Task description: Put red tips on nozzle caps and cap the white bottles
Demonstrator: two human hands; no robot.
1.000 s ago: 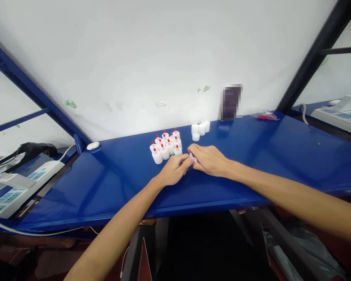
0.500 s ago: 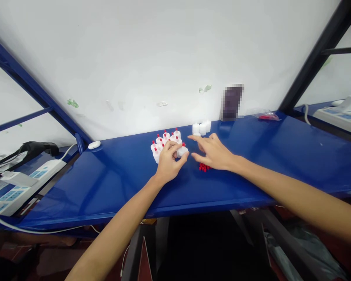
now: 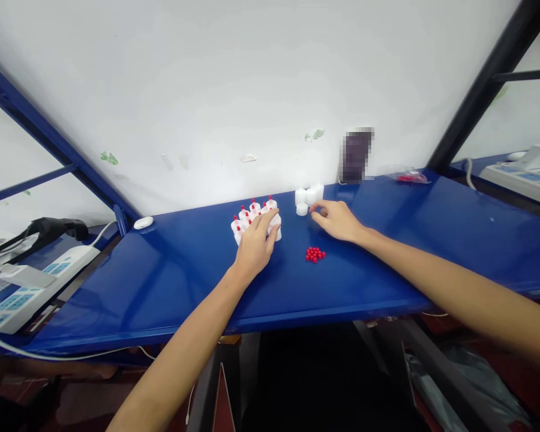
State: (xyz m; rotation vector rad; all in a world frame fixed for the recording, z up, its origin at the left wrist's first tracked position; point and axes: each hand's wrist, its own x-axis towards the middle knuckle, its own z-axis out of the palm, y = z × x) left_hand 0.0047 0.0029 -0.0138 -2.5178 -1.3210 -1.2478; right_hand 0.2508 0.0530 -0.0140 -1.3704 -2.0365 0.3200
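Several white bottles with red tips [image 3: 255,208] stand in a cluster on the blue table [image 3: 184,270]. My left hand [image 3: 255,243] lies against the right side of this cluster, fingers apart, hiding part of it. My right hand [image 3: 337,219] is just right of several white bottles without red tips [image 3: 302,209]; its thumb and index finger are close together, and whether anything is between them is too small to tell. A small pile of red caps [image 3: 315,254] lies on the table in front of my right hand.
A white oval object [image 3: 143,222] is at the back left. Power strips [image 3: 49,288] sit beyond the left edge and at far right. A plastic bag with red pieces [image 3: 411,176] and a blurred dark object [image 3: 356,157] are at the back right.
My right hand has moved back from above the red caps to the plain white bottles, its fingers drawing together. My left hand has shifted slightly left and its fingers have straightened.
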